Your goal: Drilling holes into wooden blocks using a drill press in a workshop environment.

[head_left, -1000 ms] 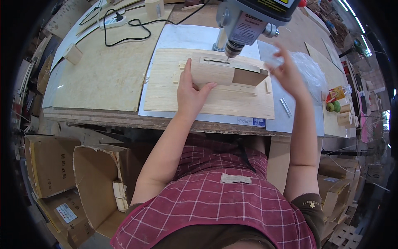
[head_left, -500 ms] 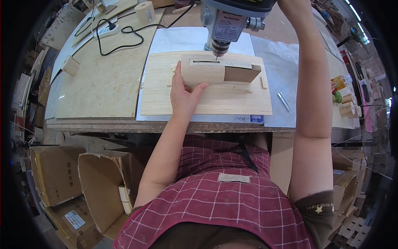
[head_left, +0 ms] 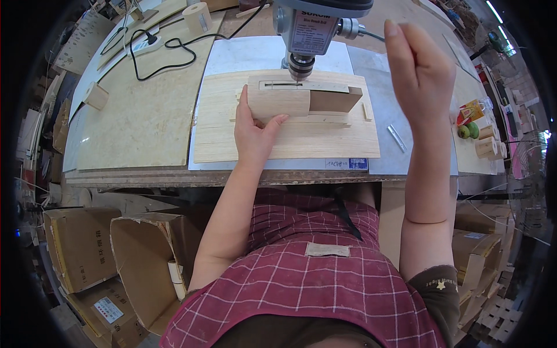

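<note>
Under the bench drill [head_left: 313, 32], a pale wooden box-shaped piece [head_left: 279, 103] lies on a flat wooden board [head_left: 316, 142]. Its top carries a narrow dark slot, and a darker brown section shows at its right end. The chuck [head_left: 301, 66] is right above the slot, its bit tip close to the top face. My left hand [head_left: 255, 136] grips the piece's left part, thumb on the front and fingers along the left end. My right hand [head_left: 422, 75] is raised right of the drill, fingers curled at the end of its thin feed lever [head_left: 372, 36].
Small wooden strips flank the piece on the board. A short metal bar [head_left: 397, 138] lies on the right. Wooden cylinders [head_left: 486, 147] and green round items stand farther right. A black cable [head_left: 174, 43] crosses the back left. Cardboard boxes [head_left: 142, 261] stand below the table's left.
My right hand has come down and nearer from the top of the drill, with the lever now visible. The chuck sits slightly lower over the slot. My left hand keeps its hold.
</note>
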`<state>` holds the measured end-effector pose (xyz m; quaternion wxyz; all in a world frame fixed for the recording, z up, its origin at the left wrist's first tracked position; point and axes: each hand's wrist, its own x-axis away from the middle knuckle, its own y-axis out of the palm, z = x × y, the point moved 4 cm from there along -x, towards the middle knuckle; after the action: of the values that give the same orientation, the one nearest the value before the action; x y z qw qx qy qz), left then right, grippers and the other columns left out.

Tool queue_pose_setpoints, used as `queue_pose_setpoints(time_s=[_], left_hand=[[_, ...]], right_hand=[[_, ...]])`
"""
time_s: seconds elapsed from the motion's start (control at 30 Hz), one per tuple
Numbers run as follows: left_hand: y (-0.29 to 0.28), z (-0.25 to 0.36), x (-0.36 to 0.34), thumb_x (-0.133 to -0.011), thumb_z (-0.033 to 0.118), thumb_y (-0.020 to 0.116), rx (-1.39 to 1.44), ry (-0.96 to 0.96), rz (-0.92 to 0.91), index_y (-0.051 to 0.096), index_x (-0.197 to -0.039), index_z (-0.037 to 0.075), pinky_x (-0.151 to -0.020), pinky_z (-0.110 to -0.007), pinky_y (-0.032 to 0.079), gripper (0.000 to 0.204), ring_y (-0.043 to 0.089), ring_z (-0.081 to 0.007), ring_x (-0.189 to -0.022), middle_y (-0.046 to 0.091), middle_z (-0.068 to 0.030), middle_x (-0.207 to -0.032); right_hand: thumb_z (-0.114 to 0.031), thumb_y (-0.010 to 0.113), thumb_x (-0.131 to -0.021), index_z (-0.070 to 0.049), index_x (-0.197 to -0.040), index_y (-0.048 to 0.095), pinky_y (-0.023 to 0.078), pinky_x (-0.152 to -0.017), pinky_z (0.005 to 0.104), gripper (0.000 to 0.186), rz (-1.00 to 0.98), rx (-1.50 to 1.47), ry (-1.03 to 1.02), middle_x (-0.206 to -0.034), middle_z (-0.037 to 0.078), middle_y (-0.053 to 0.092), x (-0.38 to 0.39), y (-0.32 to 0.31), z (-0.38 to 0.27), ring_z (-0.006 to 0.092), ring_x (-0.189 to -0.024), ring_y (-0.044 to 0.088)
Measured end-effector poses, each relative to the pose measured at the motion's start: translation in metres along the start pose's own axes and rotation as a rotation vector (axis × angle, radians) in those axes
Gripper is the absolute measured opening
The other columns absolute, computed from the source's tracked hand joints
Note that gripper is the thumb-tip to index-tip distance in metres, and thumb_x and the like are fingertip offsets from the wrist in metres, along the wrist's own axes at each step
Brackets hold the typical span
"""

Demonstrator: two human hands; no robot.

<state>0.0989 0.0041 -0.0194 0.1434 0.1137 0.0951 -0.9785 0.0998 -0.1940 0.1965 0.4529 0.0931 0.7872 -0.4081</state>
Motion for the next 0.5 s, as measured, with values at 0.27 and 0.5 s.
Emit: queue_pose_setpoints(time_s=[0.27,0.5], left_hand=[[0.002,0.001,-0.001,-0.063,0.01,0.079,0.032,-0.016,0.004,0.027,-0.137,0.003,-0.063,-0.025,0.044,0.091,0.051,-0.0144,-0.078,0.05,-0.0097,-0.11],[0.001,-0.002,0.0,-0.063,0.009,0.078,0.021,-0.028,0.003,0.026,-0.137,0.004,-0.066,-0.026,0.045,0.091,0.051,-0.0146,-0.082,0.05,-0.0092,-0.109]], right_hand=[[-0.012,0.061,-0.082,-0.006,-0.065,0.051,0.033,-0.041,0.03,0.021,0.201,0.054,-0.057,-0.052,0.006,0.044,0.03,0.012,-0.007,0.0204,-0.043,0.043],[-0.005,0.061,-0.08,-0.003,-0.075,0.06,0.034,-0.042,0.0278,0.005,0.23,-0.033,-0.037,-0.057,0.006,0.047,0.054,0.027,-0.002,0.0165,-0.045,0.044]])
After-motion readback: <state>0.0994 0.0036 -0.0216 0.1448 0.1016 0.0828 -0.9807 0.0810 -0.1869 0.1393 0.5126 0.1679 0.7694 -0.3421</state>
